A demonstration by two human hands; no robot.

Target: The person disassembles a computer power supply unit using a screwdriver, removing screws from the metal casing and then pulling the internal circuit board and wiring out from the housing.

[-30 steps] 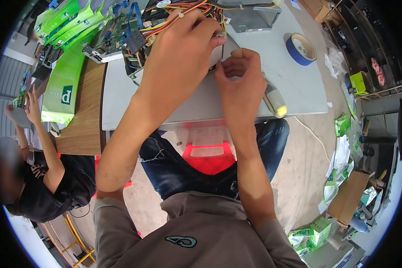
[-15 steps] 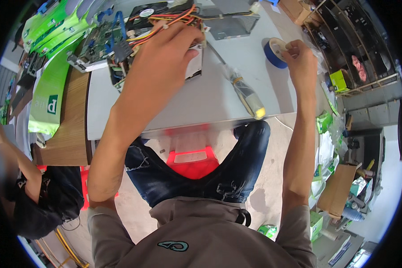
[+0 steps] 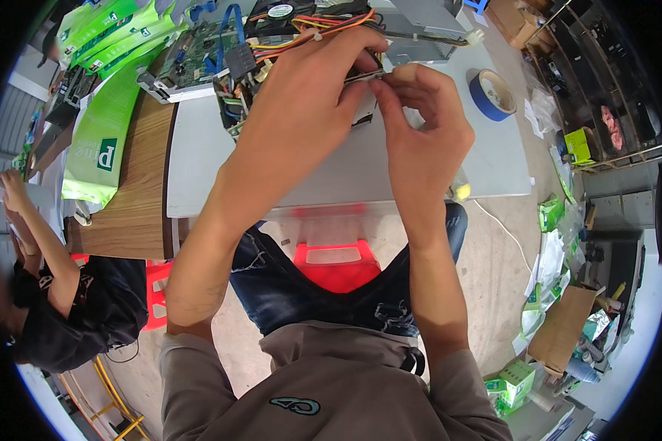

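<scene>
At the far middle of the table my two hands meet over a computer assembly. My left hand [image 3: 320,77] is closed, its thumb and fingers around a thin metal strip [image 3: 362,78]. My right hand [image 3: 426,110] pinches at that strip's right end; whatever its fingertips hold is too small to make out. A bundle of red, yellow and black cables [image 3: 346,26] runs above my left fingers. Left of my left hand sits a green circuit board [image 3: 199,55]. Only the yellow butt of a screwdriver [image 3: 461,192] shows beside my right wrist.
A blue roll of tape [image 3: 493,95] stands at the table's right. Green bags [image 3: 96,162] lie on the brown table to the left. Another person [image 3: 74,301] sits there. A grey metal cover [image 3: 419,37] lies at the back, and a red stool [image 3: 338,264] is under the table.
My right hand has left the tape roll and moved left to meet my left hand. It now hides most of the screwdriver. The whole view has shifted slightly.
</scene>
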